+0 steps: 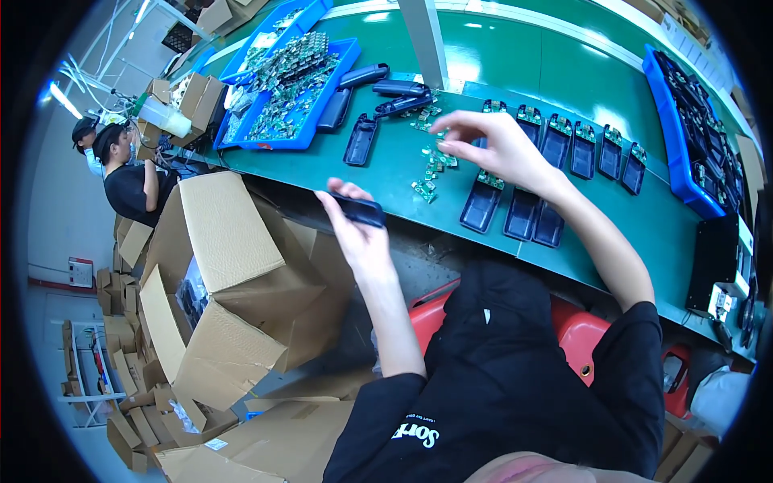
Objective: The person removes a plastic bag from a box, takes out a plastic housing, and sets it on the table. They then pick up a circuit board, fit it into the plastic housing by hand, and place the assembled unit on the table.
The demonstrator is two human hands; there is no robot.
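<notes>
My left hand point(359, 233) is closed around a dark plastic housing point(362, 211), held just off the bench's front edge. Over the bench, my right hand point(491, 145) reaches above a loose pile of small green circuit boards point(435, 165). Its thumb and index finger are curved, their tips apart, and I see nothing held between them. Right of the pile, several dark housings with green boards at their far ends stand in rows, among them one housing point(481, 205) near the front edge. A bare-looking housing point(361, 141) lies left of the pile, near several stacked ones point(403, 97).
A blue tray point(282, 145) of circuit boards sits at the back left of the green bench point(394, 189). Another blue tray point(680, 173) full of housings stands right. An open cardboard box point(233, 233) is below left. A metal post point(423, 44) rises behind. Two people point(129, 173) are far left.
</notes>
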